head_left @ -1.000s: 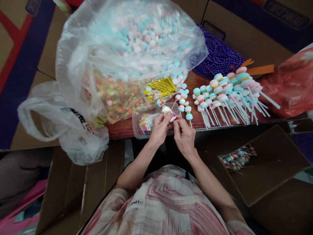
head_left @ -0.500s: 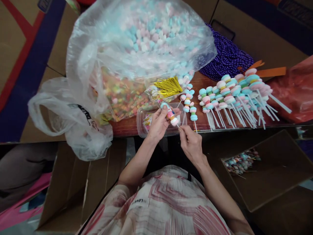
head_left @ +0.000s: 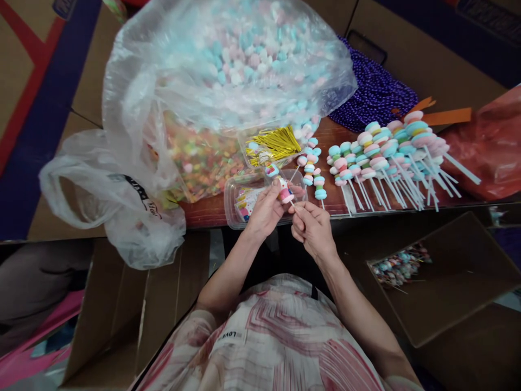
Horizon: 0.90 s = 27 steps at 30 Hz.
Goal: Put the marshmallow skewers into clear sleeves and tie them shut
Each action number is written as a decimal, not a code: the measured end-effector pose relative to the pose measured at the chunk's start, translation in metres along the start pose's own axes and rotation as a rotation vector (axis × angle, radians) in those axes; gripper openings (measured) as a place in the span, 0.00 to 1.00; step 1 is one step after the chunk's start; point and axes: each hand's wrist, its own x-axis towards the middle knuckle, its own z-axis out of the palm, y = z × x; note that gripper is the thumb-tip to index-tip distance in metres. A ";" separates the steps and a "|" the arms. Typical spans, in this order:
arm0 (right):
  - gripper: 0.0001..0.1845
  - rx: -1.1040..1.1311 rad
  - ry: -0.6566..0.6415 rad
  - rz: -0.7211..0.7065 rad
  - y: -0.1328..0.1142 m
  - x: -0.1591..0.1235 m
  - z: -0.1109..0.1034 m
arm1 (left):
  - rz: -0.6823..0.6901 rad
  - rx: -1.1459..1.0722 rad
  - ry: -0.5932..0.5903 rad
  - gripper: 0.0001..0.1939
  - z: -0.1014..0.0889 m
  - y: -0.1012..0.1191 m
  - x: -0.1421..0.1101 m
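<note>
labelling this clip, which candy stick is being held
The candy stick between the left hand and the right hand, both gripping it; the other candy sticks, on the table, lie unheld.

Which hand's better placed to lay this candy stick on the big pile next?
Probably your right hand: it pinches the candy stick by its white stem and is closer to the big pile. Your left hand holds the candies, farther from that pile.

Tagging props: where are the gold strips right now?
Head view, slightly right of and above centre: the gold strips lie beyond the left hand, just below the big clear bag.
</note>
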 end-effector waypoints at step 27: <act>0.12 -0.770 0.175 -0.591 0.011 -0.001 0.005 | 0.016 0.036 -0.004 0.13 0.004 -0.010 -0.012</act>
